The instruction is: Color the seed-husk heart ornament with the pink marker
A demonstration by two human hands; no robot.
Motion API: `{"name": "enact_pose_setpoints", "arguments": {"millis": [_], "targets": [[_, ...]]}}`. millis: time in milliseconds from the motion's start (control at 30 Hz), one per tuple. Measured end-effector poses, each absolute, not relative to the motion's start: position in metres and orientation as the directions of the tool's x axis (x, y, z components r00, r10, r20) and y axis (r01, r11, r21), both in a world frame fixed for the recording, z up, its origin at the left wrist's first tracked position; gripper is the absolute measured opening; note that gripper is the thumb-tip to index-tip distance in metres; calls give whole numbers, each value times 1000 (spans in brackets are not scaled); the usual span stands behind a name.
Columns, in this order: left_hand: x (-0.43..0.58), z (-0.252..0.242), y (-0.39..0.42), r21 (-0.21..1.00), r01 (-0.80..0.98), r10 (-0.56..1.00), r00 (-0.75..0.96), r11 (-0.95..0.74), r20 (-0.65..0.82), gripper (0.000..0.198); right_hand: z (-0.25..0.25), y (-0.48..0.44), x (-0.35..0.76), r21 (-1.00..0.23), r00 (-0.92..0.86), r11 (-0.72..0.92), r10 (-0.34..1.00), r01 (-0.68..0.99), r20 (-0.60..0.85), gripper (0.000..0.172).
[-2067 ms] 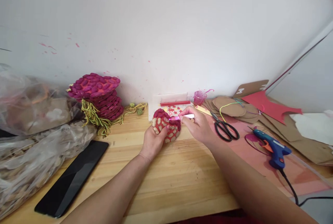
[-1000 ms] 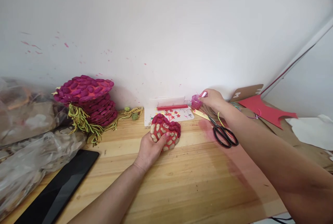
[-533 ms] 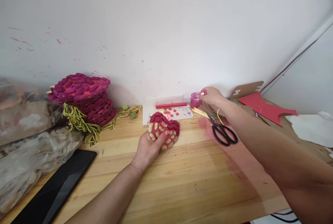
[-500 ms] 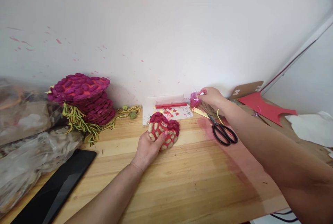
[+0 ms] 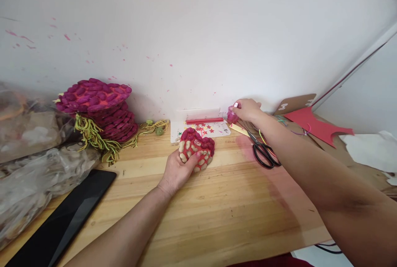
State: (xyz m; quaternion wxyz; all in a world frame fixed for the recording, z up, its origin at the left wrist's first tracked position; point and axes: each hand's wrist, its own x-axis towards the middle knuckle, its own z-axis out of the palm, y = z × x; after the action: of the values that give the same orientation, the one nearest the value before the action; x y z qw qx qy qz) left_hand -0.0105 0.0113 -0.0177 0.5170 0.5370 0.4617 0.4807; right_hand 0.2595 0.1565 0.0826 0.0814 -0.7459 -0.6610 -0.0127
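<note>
Wooden table [image 5: 223, 213] under my hands; the black phone [image 5: 62, 221] left of my left hand [image 5: 176, 170] is cut off by the frame. That hand grips the near edge of the shell-studded heart [image 5: 198, 146], covering part of it. My right hand [image 5: 248, 111], farther ahead, half hides a small pink cup [image 5: 231, 117] and pinches a thin tool [image 5: 236, 104], only its pale tip showing.

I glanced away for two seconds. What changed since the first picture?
The right hand took its white tool off the heart piece and reached away to the pink pot by the wall. The left hand still holds the heart piece on the table; scissors unmoved.
</note>
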Motion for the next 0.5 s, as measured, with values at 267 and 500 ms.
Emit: {"name": "enact_pose_setpoints", "arguments": {"millis": [267, 500], "targets": [[-11, -17, 14, 997, 47, 994, 100, -55, 50, 46, 87, 150, 256, -133, 166, -143, 968, 981, 186, 31], [-11, -17, 16, 996, 14, 992, 94, -87, 85, 47, 95, 133, 277, -403, 363, -219, 873, 889, 326, 31]]}}
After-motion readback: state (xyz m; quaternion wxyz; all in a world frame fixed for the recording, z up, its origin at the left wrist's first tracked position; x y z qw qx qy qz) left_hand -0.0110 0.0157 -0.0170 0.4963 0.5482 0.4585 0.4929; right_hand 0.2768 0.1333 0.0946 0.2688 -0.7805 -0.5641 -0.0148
